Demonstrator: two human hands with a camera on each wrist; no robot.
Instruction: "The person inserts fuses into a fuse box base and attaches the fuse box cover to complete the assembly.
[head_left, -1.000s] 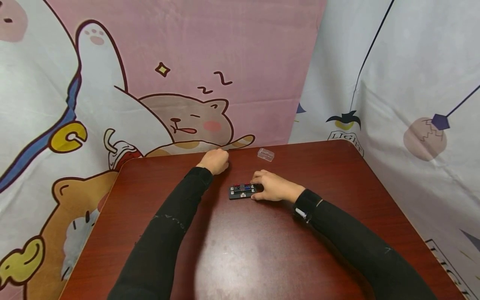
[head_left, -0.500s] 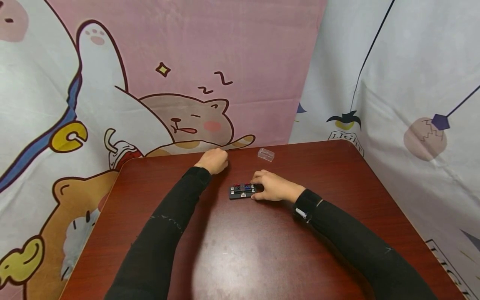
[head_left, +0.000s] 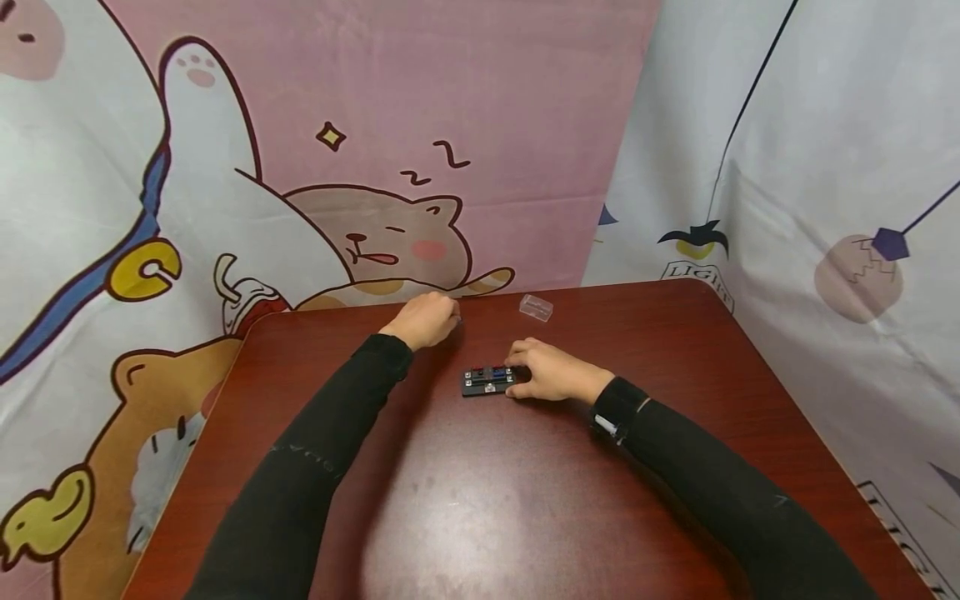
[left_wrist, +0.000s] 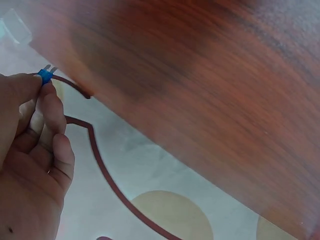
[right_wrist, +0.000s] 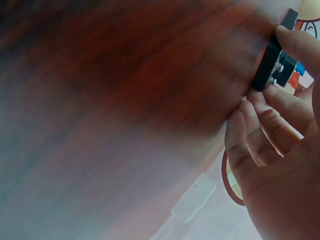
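A small black fuse block (head_left: 487, 381) with red and blue fuses in it lies on the dark red table (head_left: 465, 492). My right hand (head_left: 551, 372) grips its right end, thumb and fingers on opposite sides; the right wrist view shows the block (right_wrist: 275, 65) held at my fingertips (right_wrist: 295, 42). My left hand (head_left: 423, 319) hovers near the table's far edge, behind and left of the block. In the left wrist view it (left_wrist: 30, 150) pinches a tiny blue blade fuse (left_wrist: 45, 75) between thumb and forefinger, its two metal prongs pointing away.
A small clear plastic cover (head_left: 536, 307) lies on the table behind the block, also seen in the right wrist view (right_wrist: 194, 200). Cartoon-printed cloth backdrops (head_left: 360, 150) hang close behind and to the right of the table.
Both hands stay almost where they were. The head view has shifted slightly; the left hand sits a little farther back and left.
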